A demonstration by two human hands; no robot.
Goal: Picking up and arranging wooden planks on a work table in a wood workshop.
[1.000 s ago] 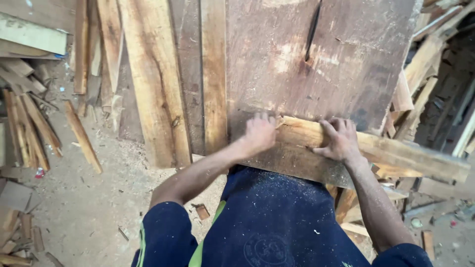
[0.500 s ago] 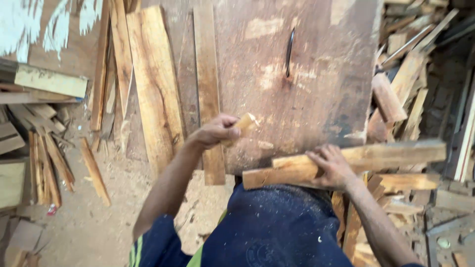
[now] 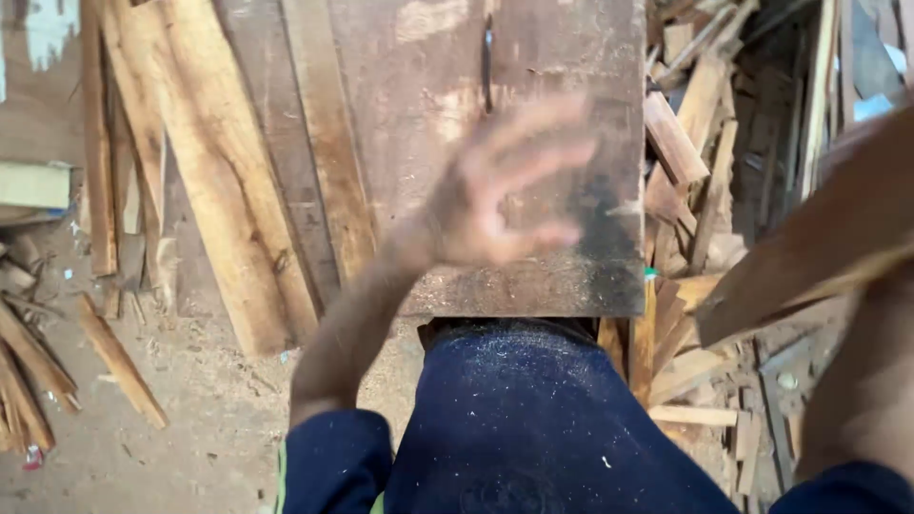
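- Hovering over the saw table (image 3: 533, 276), the left hand (image 3: 500, 205) was blurry, fingers spread wide, gripping nothing.
- Right hand's out of frame; a plank (image 3: 809, 238) blurred past at right.

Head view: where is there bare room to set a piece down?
The worn brown wooden tabletop is bare beside the saw blade slot, under the blurred open left hand. The dusty floor lower left is partly open. The offcut pile on the right is crowded.

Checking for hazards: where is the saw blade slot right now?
In the head view, the saw blade slot sits top centre in the wooden table, just beyond the blurred, open left hand.
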